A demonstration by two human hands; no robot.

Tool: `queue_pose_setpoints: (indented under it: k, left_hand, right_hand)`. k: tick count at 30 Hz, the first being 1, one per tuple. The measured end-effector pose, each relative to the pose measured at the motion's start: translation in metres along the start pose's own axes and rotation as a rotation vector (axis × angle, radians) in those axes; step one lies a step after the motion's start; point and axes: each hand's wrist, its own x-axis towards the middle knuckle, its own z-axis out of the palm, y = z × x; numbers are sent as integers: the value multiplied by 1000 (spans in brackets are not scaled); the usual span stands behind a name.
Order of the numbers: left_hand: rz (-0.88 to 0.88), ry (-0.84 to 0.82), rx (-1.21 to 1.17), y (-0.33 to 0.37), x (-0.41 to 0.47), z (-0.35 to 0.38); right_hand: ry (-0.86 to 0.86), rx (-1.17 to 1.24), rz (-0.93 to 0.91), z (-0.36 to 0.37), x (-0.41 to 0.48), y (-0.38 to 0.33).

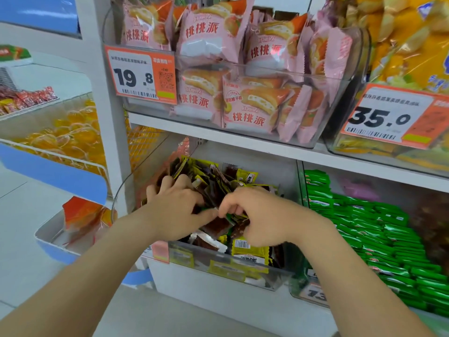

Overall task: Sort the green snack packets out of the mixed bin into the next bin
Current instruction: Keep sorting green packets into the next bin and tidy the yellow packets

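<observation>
Small green snack packet (228,216): only a sliver in view, low in the clear plastic mixed bin (243,268), between the two thumbs and largely covered by them.

Right hand (257,215): reaching in from the lower right, forearm slanting up and inward, back of the hand upward, fingers curled under, thumb and forefinger closed together on the edge of the green packet.

Left hand (175,205): reaching in from the lower left, knuckles raised, fingers (170,183) bent over the top of the brown and yellow snack packets (218,181) at the bin's back left, thumb stretched straight toward the right hand and almost touching it. Hold on those packets, or mere pressure against them: cannot tell.

Mixed bin: on the lower shelf, heaped with brown and yellow packets, more yellow ones pressed flat against its front wall.

Next clear bin (300,190): just beside the mixed bin on its right, touching wall to wall, stacked with rows of shiny green snack packets (379,229).

White shelf board (243,139): directly above both bins, bearing a clear tub of pink pastry packets (213,45) with an orange-and-white price label reading 19.8 (139,74); to its right, yellow bags (401,45) above a similar label reading 35.0 (386,117).
</observation>
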Motion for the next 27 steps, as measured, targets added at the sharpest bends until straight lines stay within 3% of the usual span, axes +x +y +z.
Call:
queue_pose_setpoints:
  k: [2,12,19,24,27]
  left_hand:
    - [20,-26,20,4,-1,-2]
    - [61,54,-180,4,-1,-6]
    - [148,199,-293,2,0,-7]
    - [211,280,-360,-7,4,-4]
    - [259,310,-345,-5,5,-1]
  right_hand:
    - [-60,-48,0,8,0,4]
    - [47,10,-88,19,13,15]
    - [339,104,-51,5,4,28]
    - [111,-29,-29,5,-11,32]
    - [127,-64,-24,5,-13,31]
